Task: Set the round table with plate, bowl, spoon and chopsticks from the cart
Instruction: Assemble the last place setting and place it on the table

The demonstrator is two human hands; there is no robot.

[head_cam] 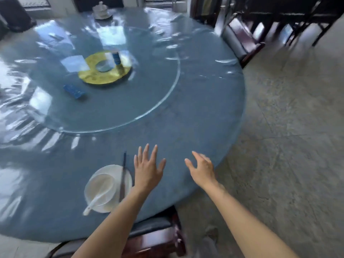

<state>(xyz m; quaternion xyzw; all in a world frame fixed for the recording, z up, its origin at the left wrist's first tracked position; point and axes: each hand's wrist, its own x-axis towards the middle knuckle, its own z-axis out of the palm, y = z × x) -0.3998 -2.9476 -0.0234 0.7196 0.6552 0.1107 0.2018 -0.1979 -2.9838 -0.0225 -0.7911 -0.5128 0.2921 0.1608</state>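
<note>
Bare tabletop (195, 116) runs right of the plate (128, 180) to the rim; left hand (148, 170) and right hand (202, 169) hover there, spread, empty.

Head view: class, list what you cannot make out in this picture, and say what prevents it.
Cart: outside the head view's frame.
Chopsticks: blurred; lower tips covered by the left forearm.
White dishes at the far edge: too small and blurred to tell apart.
Blue can label: blurred, unreadable.
Chair: mostly hidden under the table.
</note>
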